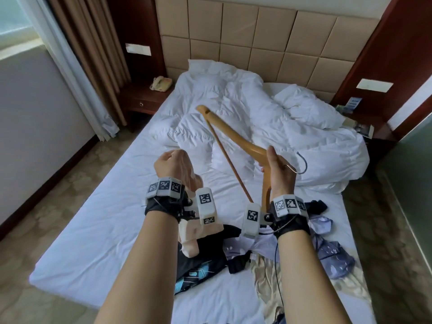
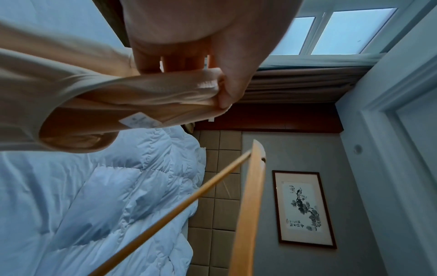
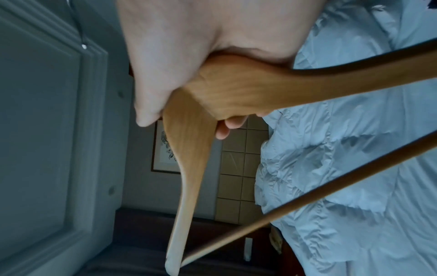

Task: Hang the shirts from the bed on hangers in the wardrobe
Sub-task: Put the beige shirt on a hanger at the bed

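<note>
My left hand (image 1: 174, 160) grips a peach shirt (image 1: 194, 237) by its collar and holds it up above the bed; the left wrist view shows thumb and fingers pinching the bunched neckline (image 2: 165, 89), with a white label near it. My right hand (image 1: 275, 169) grips a wooden hanger (image 1: 233, 133) at its middle, just below the metal hook (image 1: 301, 162). One hanger arm points away toward the pillows, the other runs down along my wrist. In the right wrist view the hanger (image 3: 236, 89) sits across my palm. More shirts (image 1: 327, 249), dark and lilac, lie heaped on the near end of the bed.
A white duvet (image 1: 257, 127) is rumpled across the far half of the bed (image 1: 98, 230). A nightstand with a telephone (image 1: 160, 84) stands at the far left, another nightstand at the far right. Curtains (image 1: 93, 54) hang on the left. Carpet lies on both sides.
</note>
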